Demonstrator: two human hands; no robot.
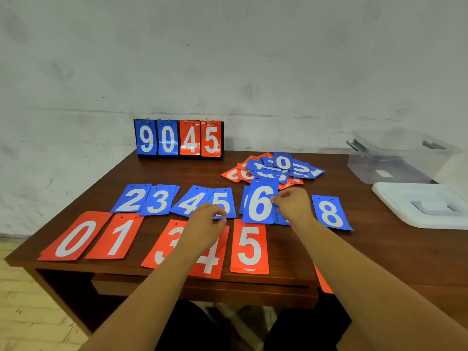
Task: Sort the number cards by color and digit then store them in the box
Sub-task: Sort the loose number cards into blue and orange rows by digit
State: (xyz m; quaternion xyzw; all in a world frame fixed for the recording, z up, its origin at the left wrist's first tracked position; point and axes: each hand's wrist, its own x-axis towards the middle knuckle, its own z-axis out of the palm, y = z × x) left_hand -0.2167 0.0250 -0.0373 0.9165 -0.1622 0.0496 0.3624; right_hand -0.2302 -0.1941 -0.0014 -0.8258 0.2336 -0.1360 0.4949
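While right grip (293,206) pinches its edge, blue 6 card (259,205) leftward

One box (395,158), one lid (420,206), one scoreboard (179,139), one table (177,171).

Flip scoreboard (179,139) reads 9045 — blue cards (131,198) 2,3,4,5,6,8 — red cards (249,247) 0,1,3,4,5.
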